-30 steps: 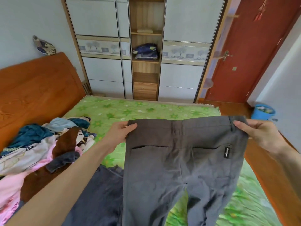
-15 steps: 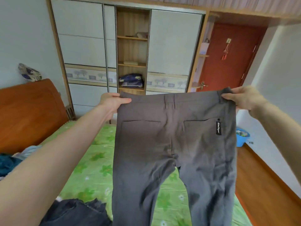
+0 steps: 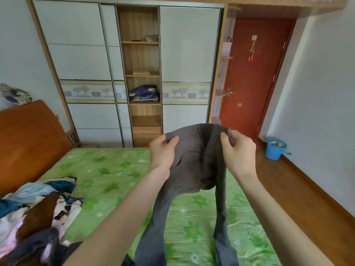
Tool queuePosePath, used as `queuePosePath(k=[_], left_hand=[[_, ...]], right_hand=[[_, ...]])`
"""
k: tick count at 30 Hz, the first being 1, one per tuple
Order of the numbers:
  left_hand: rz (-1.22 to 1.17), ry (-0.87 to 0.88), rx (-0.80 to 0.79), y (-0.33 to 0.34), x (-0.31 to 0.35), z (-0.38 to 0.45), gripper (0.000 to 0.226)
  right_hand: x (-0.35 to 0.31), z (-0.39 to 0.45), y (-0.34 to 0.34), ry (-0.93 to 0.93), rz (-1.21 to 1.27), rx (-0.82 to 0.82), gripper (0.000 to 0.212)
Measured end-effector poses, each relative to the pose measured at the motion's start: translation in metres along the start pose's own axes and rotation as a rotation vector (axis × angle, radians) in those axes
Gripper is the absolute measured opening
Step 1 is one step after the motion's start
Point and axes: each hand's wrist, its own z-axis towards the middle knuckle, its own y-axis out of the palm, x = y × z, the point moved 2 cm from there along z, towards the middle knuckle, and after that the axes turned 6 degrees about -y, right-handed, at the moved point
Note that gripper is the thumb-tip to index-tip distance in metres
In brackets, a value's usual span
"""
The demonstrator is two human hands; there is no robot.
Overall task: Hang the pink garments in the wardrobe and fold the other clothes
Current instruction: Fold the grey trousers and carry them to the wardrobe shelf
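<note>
CHANGE: left hand (image 3: pixel 162 153) and right hand (image 3: pixel 239 151) are drawing together, each pinching the waistband of the grey trousers (image 3: pixel 196 160) | MEANING: lengthwise fold is beginning over the bed (image 3: pixel 115 181).

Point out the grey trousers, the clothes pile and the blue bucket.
grey trousers (image 3: pixel 194 162): head view, seat below the waistband.
clothes pile (image 3: pixel 41 212): head view, brown garment on top.
blue bucket (image 3: pixel 274 151): head view, front wall.

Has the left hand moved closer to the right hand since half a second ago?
Yes. The left hand has moved inward toward the right hand, folding the waistband of the grey trousers between them.
</note>
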Motion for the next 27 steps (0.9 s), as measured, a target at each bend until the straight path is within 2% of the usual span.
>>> queuePosePath(k=[3, 7, 9, 11, 12, 14, 17, 20, 21, 23, 25, 27], left_hand=[[0.025, 0.079, -0.035, 0.013, -0.022, -0.019, 0.012], [0.031, 0.124, -0.068, 0.024, -0.04, -0.041, 0.016], [-0.011, 0.109, -0.093, 0.027, -0.047, -0.049, 0.019], [-0.046, 0.089, -0.099, 0.029, -0.051, -0.056, 0.022], [-0.057, 0.076, -0.105, 0.03, -0.051, -0.059, 0.02], [-0.08, 0.042, -0.142, 0.03, -0.047, -0.066, 0.022], [-0.087, 0.043, -0.253, 0.028, -0.042, -0.074, 0.008], [-0.081, 0.034, -0.257, 0.022, -0.044, -0.073, 0.014], [-0.096, 0.017, -0.24, 0.02, -0.045, -0.071, 0.015], [-0.12, -0.008, -0.237, 0.017, -0.045, -0.068, 0.016], [-0.147, -0.02, -0.262, 0.016, -0.039, -0.066, 0.016], [-0.162, -0.025, -0.3, 0.014, -0.029, -0.065, 0.017]], right_hand=[[-0.007, -0.032, 0.009, -0.026, 0.071, -0.002, 0.039], [-0.012, -0.061, 0.019, -0.006, 0.197, -0.083, 0.044], [-0.013, -0.068, 0.022, -0.022, 0.238, -0.104, 0.041], [-0.011, -0.073, 0.023, 0.051, 0.346, -0.145, 0.025], [-0.008, -0.075, 0.024, 0.089, 0.381, -0.19, 0.032], [-0.008, -0.079, 0.023, 0.076, 0.377, -0.257, 0.044], [-0.003, -0.079, 0.017, 0.016, 0.348, -0.34, 0.039], [0.004, -0.074, 0.005, -0.041, 0.343, -0.427, 0.033], [0.007, -0.073, -0.002, -0.079, 0.334, -0.401, 0.03], [0.021, -0.07, -0.015, -0.154, 0.256, -0.216, 0.03], [0.043, -0.065, -0.025, -0.177, 0.175, -0.097, 0.045], [0.059, -0.055, -0.032, -0.132, 0.217, -0.171, 0.064]])
